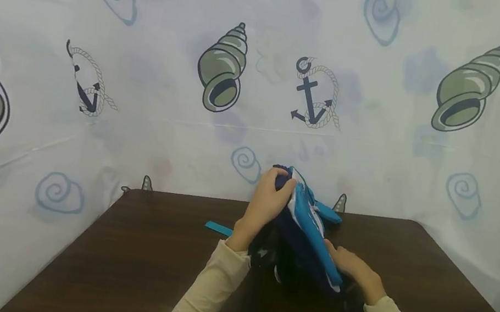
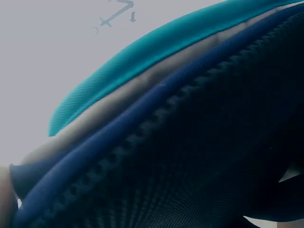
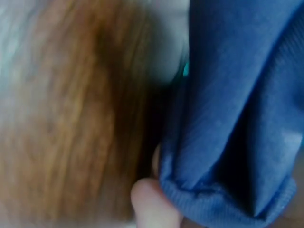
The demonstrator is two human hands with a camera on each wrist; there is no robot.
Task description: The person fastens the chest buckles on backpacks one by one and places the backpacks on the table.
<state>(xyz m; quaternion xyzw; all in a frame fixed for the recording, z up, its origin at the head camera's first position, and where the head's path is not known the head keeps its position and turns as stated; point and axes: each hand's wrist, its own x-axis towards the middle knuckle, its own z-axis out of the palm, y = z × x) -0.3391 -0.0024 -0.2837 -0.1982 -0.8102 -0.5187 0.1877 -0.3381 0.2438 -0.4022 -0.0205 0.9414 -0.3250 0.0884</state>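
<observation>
A blue, white and navy fabric bag, seemingly a small backpack (image 1: 310, 225), is held up at a tilt over the table. My left hand (image 1: 267, 198) grips its upper end, thumb near the white edge. On the lower right side, my right hand (image 1: 356, 267) holds the bag's edge, with some fingers hidden. The left wrist view shows a teal panel, pale trim and dark mesh on the backpack (image 2: 161, 104) up close. In the right wrist view, a fingertip (image 3: 152, 202) touches a navy corner of the backpack (image 3: 223, 95). Dark shapes under the bag are unclear.
A dark brown wooden table (image 1: 141, 259) lies beneath. A light blue strap (image 1: 219, 228) sticks out left of the left wrist, and a blue piece (image 1: 327, 212) juts out behind the bag. Pale cloth (image 1: 158, 50) printed with shells and anchors hangs around the table.
</observation>
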